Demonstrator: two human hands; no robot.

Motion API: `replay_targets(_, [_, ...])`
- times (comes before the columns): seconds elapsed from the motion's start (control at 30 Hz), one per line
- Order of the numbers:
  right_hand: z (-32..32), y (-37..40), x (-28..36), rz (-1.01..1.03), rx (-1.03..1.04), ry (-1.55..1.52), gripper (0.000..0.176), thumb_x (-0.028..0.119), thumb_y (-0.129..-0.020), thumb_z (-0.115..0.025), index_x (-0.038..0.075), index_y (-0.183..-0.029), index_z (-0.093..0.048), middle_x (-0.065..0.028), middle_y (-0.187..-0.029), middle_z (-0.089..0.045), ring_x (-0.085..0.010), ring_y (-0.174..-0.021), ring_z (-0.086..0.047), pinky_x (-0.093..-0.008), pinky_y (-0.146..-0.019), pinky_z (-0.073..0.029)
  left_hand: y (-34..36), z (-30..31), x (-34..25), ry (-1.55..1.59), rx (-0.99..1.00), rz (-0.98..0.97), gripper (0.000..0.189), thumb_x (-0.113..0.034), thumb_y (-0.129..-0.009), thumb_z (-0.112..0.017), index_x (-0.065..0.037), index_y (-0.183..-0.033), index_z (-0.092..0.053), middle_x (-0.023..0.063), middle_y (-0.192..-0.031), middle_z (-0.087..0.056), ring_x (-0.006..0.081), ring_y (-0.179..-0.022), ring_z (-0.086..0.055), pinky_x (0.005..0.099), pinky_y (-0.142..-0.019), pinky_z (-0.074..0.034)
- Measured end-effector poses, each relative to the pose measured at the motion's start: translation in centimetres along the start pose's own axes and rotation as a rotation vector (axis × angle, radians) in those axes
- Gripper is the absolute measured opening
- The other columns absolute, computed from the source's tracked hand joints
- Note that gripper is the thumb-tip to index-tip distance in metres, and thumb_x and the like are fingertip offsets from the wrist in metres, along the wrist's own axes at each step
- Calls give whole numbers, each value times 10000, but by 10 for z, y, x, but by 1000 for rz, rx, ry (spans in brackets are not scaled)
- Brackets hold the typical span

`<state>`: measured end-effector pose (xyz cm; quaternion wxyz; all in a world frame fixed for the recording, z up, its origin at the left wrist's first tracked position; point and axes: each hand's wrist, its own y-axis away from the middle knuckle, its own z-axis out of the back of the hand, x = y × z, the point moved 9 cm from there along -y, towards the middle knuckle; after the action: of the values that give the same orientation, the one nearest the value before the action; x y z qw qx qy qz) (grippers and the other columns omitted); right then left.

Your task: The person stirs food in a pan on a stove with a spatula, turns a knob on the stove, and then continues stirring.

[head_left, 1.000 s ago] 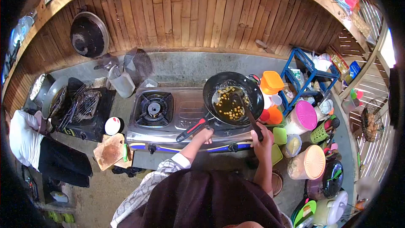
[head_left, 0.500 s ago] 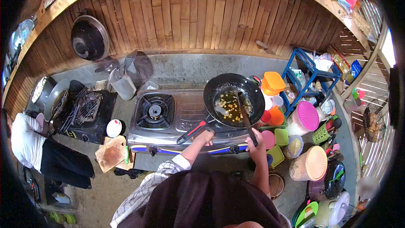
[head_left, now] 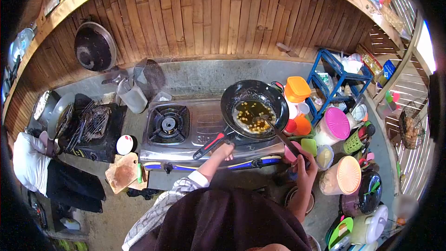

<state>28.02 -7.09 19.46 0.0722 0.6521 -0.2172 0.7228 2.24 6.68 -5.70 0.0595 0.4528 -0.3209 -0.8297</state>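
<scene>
A black wok [head_left: 237, 90] stands on the right burner, holding oil with several small yellowish pieces [head_left: 255, 122] in it. My right hand [head_left: 304, 173] grips the dark handle of a spatula [head_left: 280, 134], whose far end dips into the oil at the wok's right side. The wok's black-and-red handle [head_left: 209, 145] points toward the front left. Just right of this handle, my left hand [head_left: 224, 151] is at the stove's front edge with its fingers curled and seemingly nothing in them. It looks apart from the handle.
The steel stove [head_left: 211, 123] has a bare left burner [head_left: 168, 124]. Plastic tubs and jars [head_left: 337, 123] crowd the right side near a blue rack [head_left: 327, 95]. Cutting boards [head_left: 123, 172] lie left, beside a black grill stove [head_left: 93, 130]. Another person [head_left: 31, 165] is at far left.
My right hand has moved right and toward me, drawing the spatula to the wok's right side at a lower slant. My left hand stays by the wok handle. The view has shifted slightly.
</scene>
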Motion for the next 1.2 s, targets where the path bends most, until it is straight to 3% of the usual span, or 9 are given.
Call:
replay_targets(0.17, [18,7,14,18,-75,29,131,80,-815,-485,-6,-889,-551,-30,-590,-534,-61,-477,-469,-184,-430,-369,4,2,-1,33,-2,26,535,-374,-809,-275,18,-584,-562,118,-582,-594,181,-456,-534,294,-489,-459])
replay_targets(0.37, [41,14,10,89,-175,11,139,84,-818,-479,-17,-878,-553,-30,-596,-535,-65,-477,-473,-181,-432,-368,3,2,1,38,-9,47,560,-386,-820,-265,21,-570,-557,121,-564,-587,180,-441,-528,298,-487,-465])
replay_targets(0.5, [38,18,22,22,-180,-9,145,91,-819,-482,-23,-874,-553,-30,-597,-534,-65,-475,-471,-184,-428,-370,7,2,-2,54,-19,20,559,-385,-824,-263,14,-559,-551,118,-546,-580,178,-418,-519,297,-463,-460])
replay_targets(0.8, [18,6,12,38,-37,137,148,88,-817,-497,-13,-910,-553,-24,-609,-540,-65,-491,-480,-182,-458,-394,10,2,-6,61,-21,-5,572,-384,-818,-230,19,-568,-550,123,-560,-578,180,-399,-492,299,-422,-432])
replay_targets(1.13, [-20,-12,-49,-64,92,51,219,94,-816,-506,31,-1026,-503,-25,-746,-542,-65,-551,-485,-185,-451,-397,-1,-1,1,67,-17,-7,532,-365,-818,-225,25,-636,-538,132,-568,-576,181,-390,-492,303,-391,-421])
replay_targets(1.2, [-29,-18,-63,10,103,49,253,79,-813,-501,37,-1061,-474,-38,-791,-532,-72,-546,-483,-189,-443,-398,-6,-2,2,52,12,-5,536,-371,-819,-222,23,-633,-534,130,-571,-577,181,-390,-493,303,-387,-418])
